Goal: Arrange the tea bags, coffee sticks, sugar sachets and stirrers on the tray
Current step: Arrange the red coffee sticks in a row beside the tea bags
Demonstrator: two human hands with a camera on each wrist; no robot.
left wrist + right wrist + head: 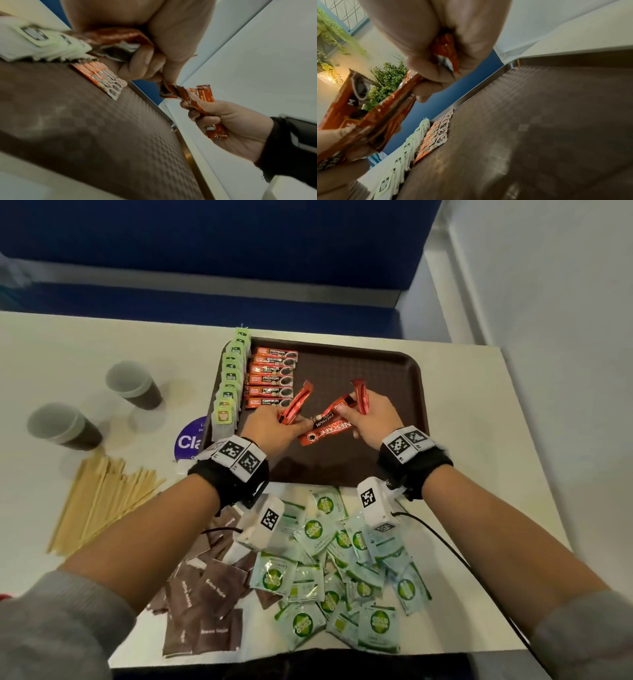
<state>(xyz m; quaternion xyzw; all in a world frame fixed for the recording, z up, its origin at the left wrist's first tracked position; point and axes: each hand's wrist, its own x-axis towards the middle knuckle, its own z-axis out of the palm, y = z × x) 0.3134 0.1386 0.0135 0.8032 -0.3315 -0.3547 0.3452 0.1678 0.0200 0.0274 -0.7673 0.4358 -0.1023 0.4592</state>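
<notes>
Red foil coffee sticks (323,429) were the business of the moment, held by both hands just above the brown tray (394,364). The left hand (274,430) had its fingers curled round a small bundle of sticks that poked up toward the far side, while the right hand (371,414) gripped another few, one of them slanting across toward the left fingers; whether both hands shared that one stick could not be told for certain. Six sticks (272,378) already lay in a neat column on the tray's left part, just beside a row of green tea bags (230,381) that ran along the left rim. Off the tray, on the white table (479,392), waited the wooden stirrers (102,501), the brown sugar sachets (205,604) and a heap of green-and-white sachets (342,570), with two paper cups (133,385) further left. The sticks looked light, narrow and slightly stiff with powder, their foil probably slick, so a loose bundle would likely fan out or slide. Pinching one near its middle with thumb and forefinger, across the flat faces, seemed the surest hold for laying it square below the column; the crimped ends would be apt to bend.
</notes>
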